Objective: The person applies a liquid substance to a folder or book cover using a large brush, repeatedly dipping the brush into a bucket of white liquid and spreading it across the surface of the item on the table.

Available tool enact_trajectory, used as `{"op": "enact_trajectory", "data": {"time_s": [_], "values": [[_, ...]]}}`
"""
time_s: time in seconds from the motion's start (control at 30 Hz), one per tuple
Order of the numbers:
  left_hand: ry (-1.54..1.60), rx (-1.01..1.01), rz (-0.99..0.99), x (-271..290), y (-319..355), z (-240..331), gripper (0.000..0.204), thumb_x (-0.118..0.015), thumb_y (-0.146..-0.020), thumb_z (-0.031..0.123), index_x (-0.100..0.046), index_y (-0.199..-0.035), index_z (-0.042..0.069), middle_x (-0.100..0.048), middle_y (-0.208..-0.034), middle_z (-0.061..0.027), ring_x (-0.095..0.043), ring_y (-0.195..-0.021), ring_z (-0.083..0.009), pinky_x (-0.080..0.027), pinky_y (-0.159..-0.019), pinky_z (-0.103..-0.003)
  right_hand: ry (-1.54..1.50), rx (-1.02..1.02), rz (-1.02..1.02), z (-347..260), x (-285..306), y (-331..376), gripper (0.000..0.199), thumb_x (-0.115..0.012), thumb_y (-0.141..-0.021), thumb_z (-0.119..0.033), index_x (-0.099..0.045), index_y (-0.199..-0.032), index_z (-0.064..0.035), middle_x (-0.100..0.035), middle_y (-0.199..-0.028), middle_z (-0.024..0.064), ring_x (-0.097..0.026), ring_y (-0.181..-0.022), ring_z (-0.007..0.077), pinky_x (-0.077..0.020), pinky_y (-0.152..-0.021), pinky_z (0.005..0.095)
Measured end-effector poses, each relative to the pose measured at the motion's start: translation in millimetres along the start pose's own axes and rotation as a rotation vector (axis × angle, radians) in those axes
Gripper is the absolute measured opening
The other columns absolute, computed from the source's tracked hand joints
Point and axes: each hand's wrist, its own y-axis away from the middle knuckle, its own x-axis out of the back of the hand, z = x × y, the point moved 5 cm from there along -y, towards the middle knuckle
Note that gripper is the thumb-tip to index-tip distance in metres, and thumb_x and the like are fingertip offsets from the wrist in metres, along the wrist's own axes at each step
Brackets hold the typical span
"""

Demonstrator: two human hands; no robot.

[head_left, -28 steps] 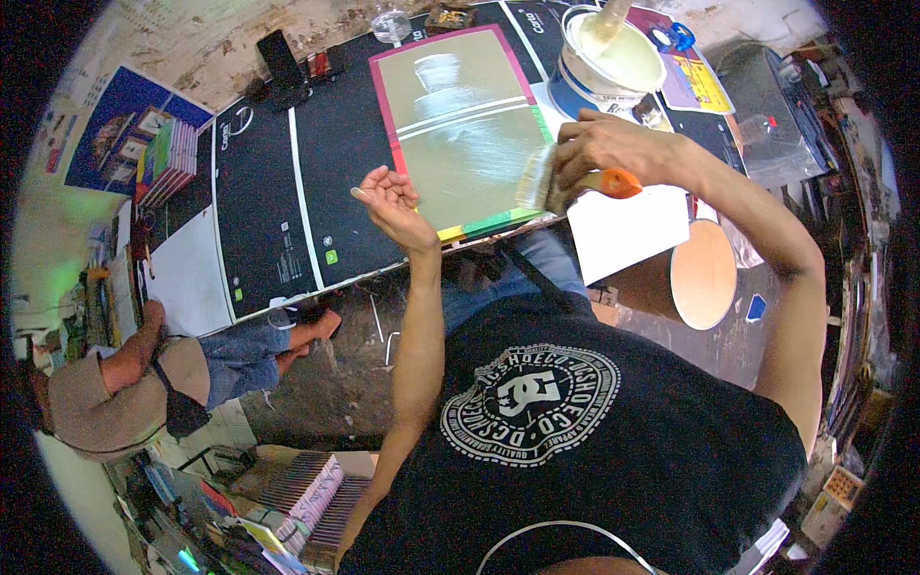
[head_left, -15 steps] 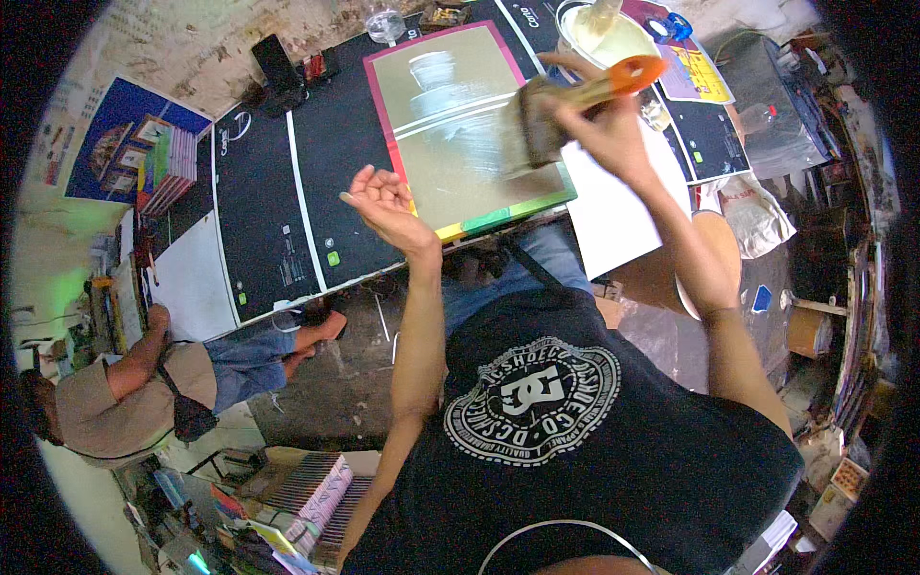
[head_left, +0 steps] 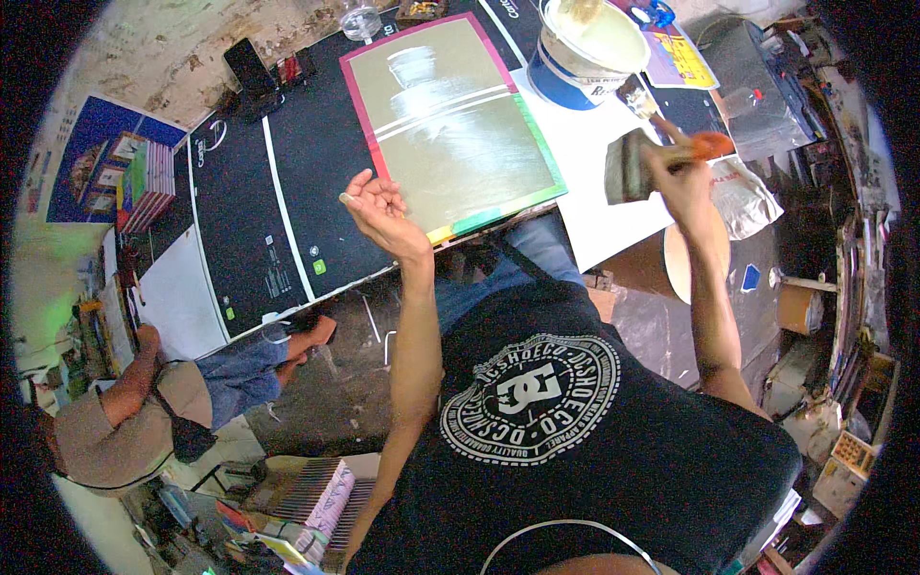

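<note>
A wide paintbrush with an orange handle is gripped in my right hand, lifted above the white sheet to the right of the board. The board is a flat olive-green panel with a pink and green border and pale streaks on it, lying on the black table top. My left hand hovers at the board's near left edge, fingers loosely curled, holding nothing. A white and blue bucket of pale liquid stands at the far right of the board.
Another person sits low at the left by the table's end. A black phone and a clear glass lie at the table's far side. Stacked books at left, cluttered shelves at right, combs of paper below.
My right hand has carried the brush from the board's right edge, up over it, then out to the right above the white sheet. My left hand stayed near the board's near left corner.
</note>
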Motion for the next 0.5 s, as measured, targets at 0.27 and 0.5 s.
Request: {"op": "enact_trajectory", "data": {"time_s": [0.27, 0.5], "values": [[-0.002, 0.034, 0.003, 0.6, -0.9, -0.2, 0.064, -0.028, -0.098, 0.062, -0.052, -0.107, 0.003, -0.054, -0.072, -0.0028, -0.043, -0.058, -0.0065, -0.03, -0.05, -0.02, -0.72, 0.21, -0.089, -52.3, 15.4, -32.3, 0.022, -0.07, -0.085, -0.015, -0.07, -0.101, 0.0014, -0.067, -0.105, 0.0119, -0.064, -0.093, 0.0169, -0.0514, -0.084, 0.0286], [-0.002, 0.05, 0.034, 1.3, -2.3, -0.2, 0.066, -0.026, -0.098, 0.063, -0.053, -0.106, 0.003, -0.052, -0.069, -0.0022, -0.041, -0.055, -0.0065, -0.03, -0.049, -0.02, -0.573, 0.443, -0.155, -130.3, -102.8, -28.1, 0.038, -0.076, -0.079, -0.023, -0.068, -0.112, -0.0067, -0.066, -0.105, 0.0078, -0.064, -0.087, 0.0163, -0.0512, -0.079, 0.0281]]}}
